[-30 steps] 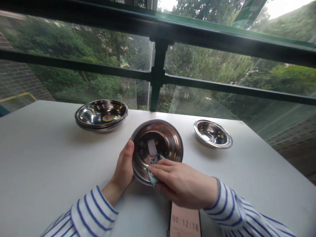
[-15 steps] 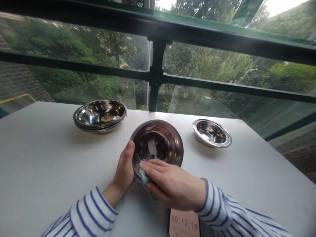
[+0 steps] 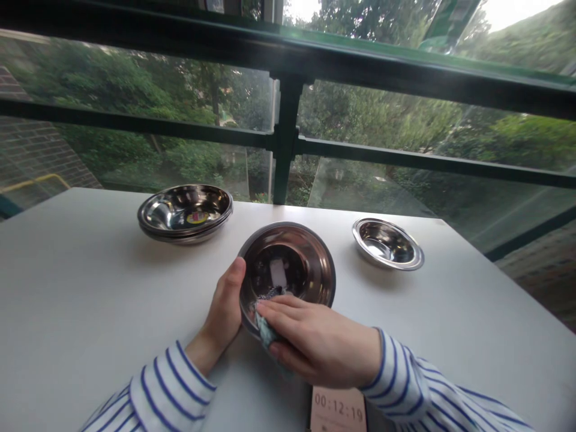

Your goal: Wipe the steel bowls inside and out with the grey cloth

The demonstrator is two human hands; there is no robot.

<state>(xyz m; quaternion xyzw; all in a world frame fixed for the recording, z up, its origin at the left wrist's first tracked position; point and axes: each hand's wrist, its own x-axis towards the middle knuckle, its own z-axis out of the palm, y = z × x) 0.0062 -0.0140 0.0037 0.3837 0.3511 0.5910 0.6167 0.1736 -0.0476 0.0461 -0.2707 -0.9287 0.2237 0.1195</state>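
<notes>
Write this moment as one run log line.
left hand: grips bowl | right hand: presses cloth at bowl rim | stack of bowls: on table

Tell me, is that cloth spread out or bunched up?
Bunched up: the cloth shows as a narrow, crumpled wad under the right hand, at the bowl's near rim. The hand hides the rest.

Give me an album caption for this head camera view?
Left hand steadies a metal bowl while the right hand presses a cloth against it.
</notes>
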